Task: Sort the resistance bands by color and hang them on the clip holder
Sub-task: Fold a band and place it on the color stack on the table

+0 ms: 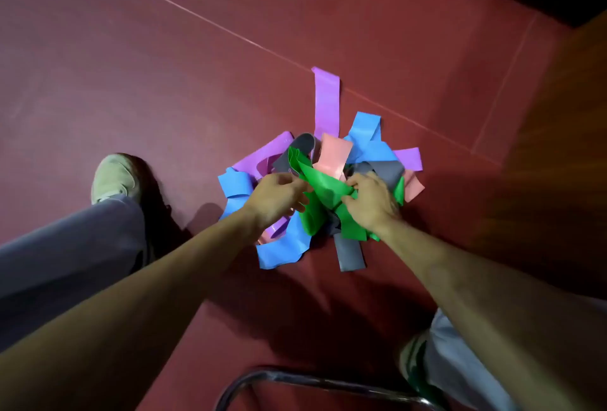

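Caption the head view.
Person's left hand and right hand grip green resistance bands in a multicolored pile on the red floor.

Open red floor (164, 65) around the band pile (328, 147) — metal chair frame (295, 377) nearest.

Part of green band (323, 187) covered by left hand (279, 195) and right hand (371, 200), chrome tube (295, 376) cut by bottom edge

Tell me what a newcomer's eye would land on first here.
A bright tangle of bands, blue, purple, pink, grey and green, lies mid-frame on the dark red floor. Over it, the left hand and right hand both hold a green band. One purple band sticks straight out beyond it.
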Action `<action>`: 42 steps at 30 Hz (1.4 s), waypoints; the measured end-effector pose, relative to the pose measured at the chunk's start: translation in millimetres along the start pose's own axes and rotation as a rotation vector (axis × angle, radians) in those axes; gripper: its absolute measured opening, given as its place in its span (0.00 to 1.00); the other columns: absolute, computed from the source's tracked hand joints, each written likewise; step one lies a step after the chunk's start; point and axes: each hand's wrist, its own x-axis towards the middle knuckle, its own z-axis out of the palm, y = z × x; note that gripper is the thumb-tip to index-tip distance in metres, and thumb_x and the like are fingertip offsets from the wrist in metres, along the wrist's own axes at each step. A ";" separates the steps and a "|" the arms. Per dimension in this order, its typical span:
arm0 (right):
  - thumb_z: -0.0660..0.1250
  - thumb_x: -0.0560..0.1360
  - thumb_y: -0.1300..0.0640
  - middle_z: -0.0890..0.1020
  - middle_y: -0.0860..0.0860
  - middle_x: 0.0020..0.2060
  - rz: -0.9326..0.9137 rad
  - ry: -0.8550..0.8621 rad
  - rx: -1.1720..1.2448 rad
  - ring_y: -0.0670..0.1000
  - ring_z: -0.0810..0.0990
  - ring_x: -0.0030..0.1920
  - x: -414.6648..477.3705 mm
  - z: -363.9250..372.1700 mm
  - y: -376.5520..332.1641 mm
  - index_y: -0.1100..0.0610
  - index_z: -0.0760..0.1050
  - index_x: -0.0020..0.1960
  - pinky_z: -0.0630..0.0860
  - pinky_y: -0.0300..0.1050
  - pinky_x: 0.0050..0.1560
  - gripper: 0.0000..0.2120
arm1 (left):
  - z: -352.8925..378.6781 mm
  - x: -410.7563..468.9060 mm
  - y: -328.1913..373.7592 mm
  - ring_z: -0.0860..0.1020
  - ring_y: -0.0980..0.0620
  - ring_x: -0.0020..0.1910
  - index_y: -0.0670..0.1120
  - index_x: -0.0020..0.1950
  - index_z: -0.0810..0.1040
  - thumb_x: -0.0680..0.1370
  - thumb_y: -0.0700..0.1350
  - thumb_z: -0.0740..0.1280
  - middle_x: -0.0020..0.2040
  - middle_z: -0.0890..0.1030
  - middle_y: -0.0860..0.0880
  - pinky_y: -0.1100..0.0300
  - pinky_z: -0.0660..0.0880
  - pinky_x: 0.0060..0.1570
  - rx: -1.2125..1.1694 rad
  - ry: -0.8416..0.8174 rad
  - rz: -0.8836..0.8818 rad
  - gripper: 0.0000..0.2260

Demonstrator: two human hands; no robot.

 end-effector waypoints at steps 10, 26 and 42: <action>0.70 0.74 0.51 0.82 0.54 0.52 -0.063 -0.012 -0.079 0.57 0.78 0.57 -30.9 -46.2 -30.7 0.54 0.80 0.48 0.73 0.50 0.58 0.07 | -23.5 -35.7 20.3 0.77 0.49 0.36 0.41 0.47 0.79 0.79 0.41 0.61 0.39 0.80 0.45 0.62 0.72 0.35 0.078 0.002 0.023 0.08; 0.74 0.69 0.57 0.77 0.44 0.30 -0.217 0.276 0.499 0.44 0.75 0.34 -163.4 -208.2 -100.2 0.49 0.75 0.33 0.71 0.42 0.42 0.10 | -23.9 -215.4 90.4 0.79 0.52 0.37 0.43 0.46 0.80 0.80 0.38 0.58 0.39 0.81 0.46 0.58 0.72 0.44 -0.231 0.075 0.435 0.12; 0.71 0.73 0.63 0.80 0.55 0.38 -0.321 0.147 0.872 0.49 0.78 0.40 -175.6 -220.1 -112.4 0.58 0.79 0.42 0.77 0.49 0.47 0.02 | -10.1 -218.6 120.9 0.77 0.56 0.37 0.47 0.46 0.78 0.78 0.40 0.63 0.39 0.80 0.50 0.61 0.74 0.46 -0.156 0.195 0.512 0.05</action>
